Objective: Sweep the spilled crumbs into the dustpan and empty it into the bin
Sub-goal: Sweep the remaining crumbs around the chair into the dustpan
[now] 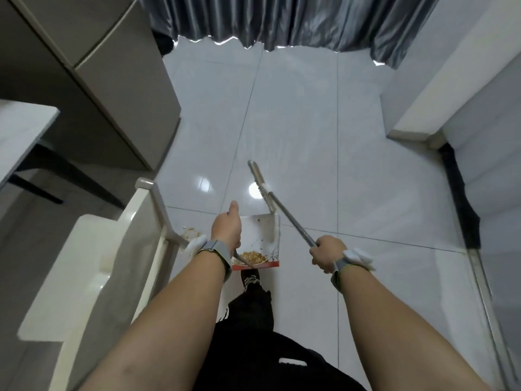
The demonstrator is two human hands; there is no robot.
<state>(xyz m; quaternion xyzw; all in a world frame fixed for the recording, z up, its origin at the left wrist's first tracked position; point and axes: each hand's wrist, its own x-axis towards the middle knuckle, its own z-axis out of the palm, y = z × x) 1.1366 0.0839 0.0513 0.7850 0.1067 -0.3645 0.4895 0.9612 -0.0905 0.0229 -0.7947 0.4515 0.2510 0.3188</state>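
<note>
Head view, looking down at a pale tiled floor (pixel 304 114): the dustpan (pixel 260 238) sits low in the middle of the frame, a white pan with a red rim along its near edge, lying between the two forearms. A heap of tan crumbs (pixel 253 256) rests in the pan's lower left part, just right of the left wrist. More crumbs on the floor (pixel 191 232) lie left of the pan, beside the foot of a cream chair (pixel 112 261) that fills the lower left of the frame.

The left hand (pixel 227 230) overlaps the pan's left side; its fingers curl around a thin metal handle (pixel 239 258) that emerges beneath it over the crumbs, thumb stretched upward. What that handle belongs to cannot be told. The right hand (pixel 327 253) is to the right of the pan, apart from it, fist wrapped around the lower end of a long metal pole (pixel 287 218). The pole slants up and left past the pan's upper right corner.

Both wrists wear grey bands with white tags. A dark shoe (pixel 251 279) shows just below the pan. Grey curtains (pixel 282 21) hang along the top edge.
</note>
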